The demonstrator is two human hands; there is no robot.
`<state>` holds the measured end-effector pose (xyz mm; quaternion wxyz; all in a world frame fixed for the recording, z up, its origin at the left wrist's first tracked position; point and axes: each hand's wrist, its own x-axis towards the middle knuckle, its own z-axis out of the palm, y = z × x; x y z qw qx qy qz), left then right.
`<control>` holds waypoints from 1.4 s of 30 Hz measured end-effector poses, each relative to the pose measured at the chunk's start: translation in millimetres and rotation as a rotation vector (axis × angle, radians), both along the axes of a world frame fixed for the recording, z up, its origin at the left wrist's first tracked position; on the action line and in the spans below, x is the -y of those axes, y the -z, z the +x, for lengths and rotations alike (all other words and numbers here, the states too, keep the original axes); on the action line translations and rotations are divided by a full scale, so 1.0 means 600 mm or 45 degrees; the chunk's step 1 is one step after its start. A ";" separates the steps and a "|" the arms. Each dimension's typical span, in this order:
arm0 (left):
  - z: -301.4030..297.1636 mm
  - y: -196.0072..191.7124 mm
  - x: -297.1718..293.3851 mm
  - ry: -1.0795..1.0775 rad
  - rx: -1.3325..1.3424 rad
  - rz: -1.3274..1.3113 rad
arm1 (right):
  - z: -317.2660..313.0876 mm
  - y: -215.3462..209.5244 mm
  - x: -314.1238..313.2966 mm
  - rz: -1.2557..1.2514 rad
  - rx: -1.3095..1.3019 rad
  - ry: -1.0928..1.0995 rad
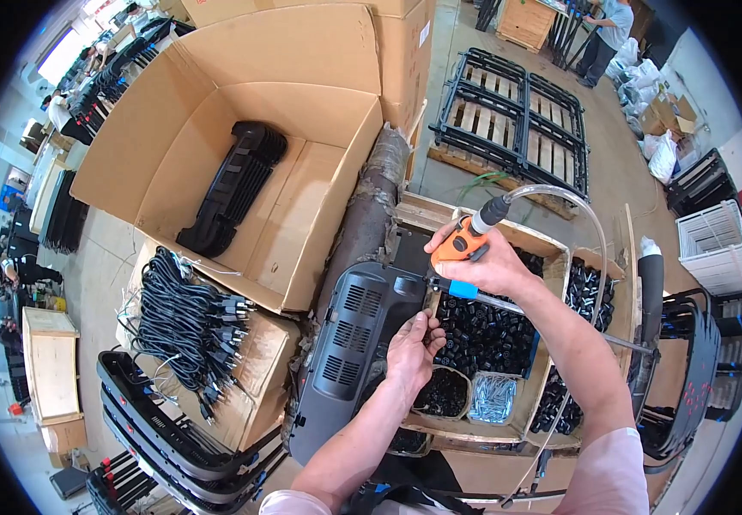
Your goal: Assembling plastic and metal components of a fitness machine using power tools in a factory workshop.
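Observation:
My right hand grips an orange air screwdriver with a clear hose fixed to its top end. Beneath the tool lies the end of a long black plastic housing with several vent grilles. A blue sleeve on a rod shows just under that hand. Close to the housing's right edge, my left hand is closed, thumb against fingers. Whatever it pinches is too small or hidden to name. To its right, a wooden parts tray holds black plastic caps, silver screws and small dark pieces.
On the left stands a large open carton with stacked black plastic parts. Bundled black cables lie on a smaller box before it. Farther back, black metal frames rest on a pallet, and a co-worker stands at upper right.

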<state>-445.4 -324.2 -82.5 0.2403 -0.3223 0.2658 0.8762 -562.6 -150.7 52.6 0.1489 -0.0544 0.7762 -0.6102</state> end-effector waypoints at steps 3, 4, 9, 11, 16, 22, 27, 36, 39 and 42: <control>0.004 0.000 -0.002 0.033 0.003 0.014 | -0.001 0.003 0.001 -0.017 0.013 -0.003; 0.003 -0.002 -0.002 0.042 0.016 0.011 | -0.001 0.005 0.001 -0.015 0.012 -0.003; 0.001 -0.006 -0.002 0.070 0.030 -0.001 | -0.003 0.002 0.003 0.027 -0.023 -0.013; 0.000 -0.005 0.000 0.068 0.036 -0.004 | -0.002 0.004 0.004 0.018 -0.024 -0.022; -0.002 -0.007 -0.003 0.066 0.083 -0.020 | 0.001 0.006 0.005 0.002 -0.039 -0.040; -0.004 -0.009 -0.001 0.059 0.090 -0.021 | 0.000 0.000 0.011 0.069 -0.040 -0.122; -0.003 -0.009 0.001 0.045 0.076 0.012 | 0.007 -0.007 0.013 0.134 -0.038 -0.132; -0.005 -0.007 0.003 0.061 0.086 0.012 | 0.013 -0.010 0.017 0.134 -0.083 -0.125; -0.012 -0.013 0.008 0.043 0.075 0.022 | 0.018 -0.018 0.022 0.142 -0.032 -0.098; -0.028 -0.021 0.009 0.024 0.049 0.058 | 0.033 -0.025 0.021 0.016 -0.108 0.000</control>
